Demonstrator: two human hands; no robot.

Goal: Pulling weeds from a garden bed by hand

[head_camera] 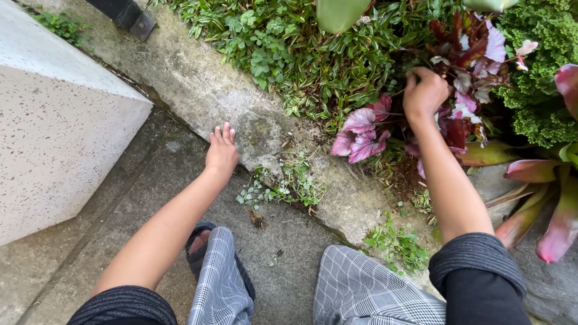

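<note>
Both hands are out in front of the crouching person; left hand (221,151) lies flat, fingers together and extended, palm down on the concrete kerb (205,90) at about ten o'clock from the knees, gripping nothing; right hand (425,93) sits at about one o'clock, knuckles up and fingers curled down into the foliage of a pink-and-maroon leafed plant (361,129); it is closed, but whether it pinches a stem or a leaf cannot be told, as the fingertips are buried among the leaves.

That plant grows in the bed just past the kerb; its pale pink leaves spread at nine o'clock from the right hand, touching the low green groundcover (289,48) that fills the bed towards twelve o'clock; darker red leaves (469,54) stand at two o'clock from the hand.

Small weeds (283,186) sprout in the joint where kerb meets paving, between the two forearms; a second tuft (394,244) shows at the kerb edge near the right elbow.

At three o'clock a strap-leafed plant with pink-tipped leaves (554,222) fans out; a dense green shrub (542,90) stands above it.

At nine o'clock a speckled white stone block (54,132) rests on the paving; a sandalled foot (197,245) and checked trousers (361,289) show at six o'clock.
</note>
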